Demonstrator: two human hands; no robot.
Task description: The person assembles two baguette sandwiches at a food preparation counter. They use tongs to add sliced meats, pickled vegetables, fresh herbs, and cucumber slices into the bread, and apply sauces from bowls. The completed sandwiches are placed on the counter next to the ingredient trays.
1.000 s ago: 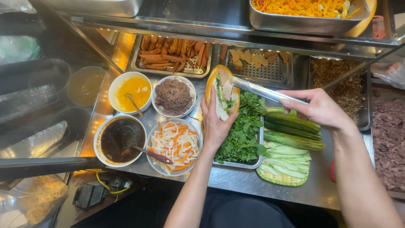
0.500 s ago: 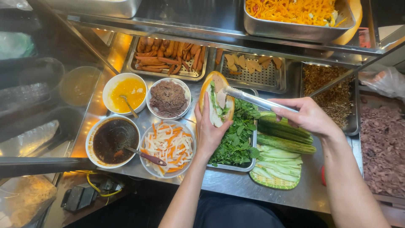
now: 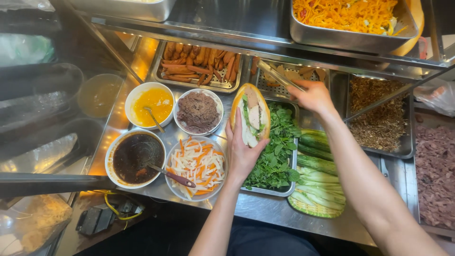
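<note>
Left hand up over the middle of the worktop, fingers wrapped around an open sandwich, split side facing up, pale meat slices and a bit of green tucked inside. Sandwich hovering right above the near-left edge of the tray of herbs, just right of the bowl of brown minced meat.

Right hand further back, fingers pinched shut on a pair of metal tongs, tips poking toward the far tray of flat brownish slices. Can't tell if anything is caught in the tips.

Rest of the spread: tray of sausages at the far left-centre, bowl of yellow sauce with a spoon in it, bowl of dark sauce nearest on the left, and a bowl of shredded carrot and white radish with a red-handled utensil lying across it. Cucumber strips piled on the right of the herbs, near edge. Tray of dark crumbly stuff beyond that, and a tray of chopped reddish meat at the far right. Up on the shelf, a metal pan of orange shreds.
</note>
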